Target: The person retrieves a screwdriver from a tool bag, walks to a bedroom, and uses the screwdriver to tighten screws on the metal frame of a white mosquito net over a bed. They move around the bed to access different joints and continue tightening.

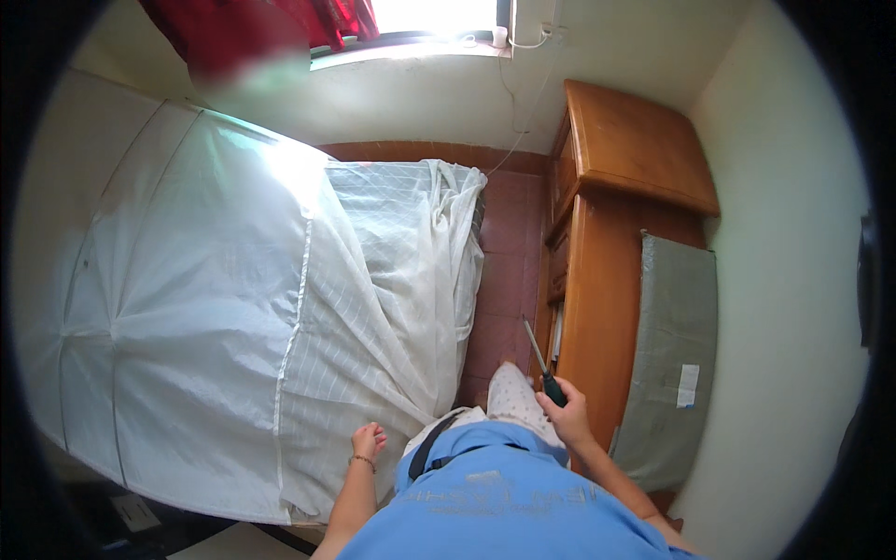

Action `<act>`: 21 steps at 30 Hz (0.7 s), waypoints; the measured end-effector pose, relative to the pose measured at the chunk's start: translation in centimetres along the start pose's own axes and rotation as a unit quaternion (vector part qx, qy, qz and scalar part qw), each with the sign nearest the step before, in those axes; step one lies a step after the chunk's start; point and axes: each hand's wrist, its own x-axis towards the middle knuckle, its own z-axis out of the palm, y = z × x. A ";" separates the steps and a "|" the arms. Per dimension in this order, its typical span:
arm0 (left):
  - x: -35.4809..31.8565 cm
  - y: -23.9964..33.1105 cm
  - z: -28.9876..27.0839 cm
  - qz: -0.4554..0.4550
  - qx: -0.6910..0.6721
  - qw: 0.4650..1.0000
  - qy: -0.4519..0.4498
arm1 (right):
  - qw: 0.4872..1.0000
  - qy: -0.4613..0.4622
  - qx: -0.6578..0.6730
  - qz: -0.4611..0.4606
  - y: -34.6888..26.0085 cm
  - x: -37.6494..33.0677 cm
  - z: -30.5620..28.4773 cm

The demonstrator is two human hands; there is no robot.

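My right hand is closed around the dark green handle of a screwdriver. Its long metal shaft points up and slightly left, over the strip of floor beside the wooden cabinet. My left hand, with a bracelet on the wrist, hangs low near the edge of the bed. Its fingers are curled in, and nothing shows in them. Nearest to that hand is the sheer white mosquito net draped over the bed.
The netted bed fills the left side. A narrow reddish tiled floor separates it from a wooden cabinet with a raised far section. A flat grey-green package lies on the cabinet against the right wall. A red curtain hangs by the window.
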 end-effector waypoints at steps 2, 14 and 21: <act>0.6 2.0 1.9 0.005 -0.072 0.997 -0.005 | 0.999 -0.031 -0.034 -0.007 -1.2 4.2 0.2; 6.5 21.9 20.1 0.006 -0.181 0.981 0.071 | 0.986 -0.097 -0.130 -0.027 -17.9 37.4 0.8; 7.8 29.1 28.4 0.011 -0.178 0.984 0.002 | 0.954 0.044 0.276 0.108 -26.6 54.1 -1.0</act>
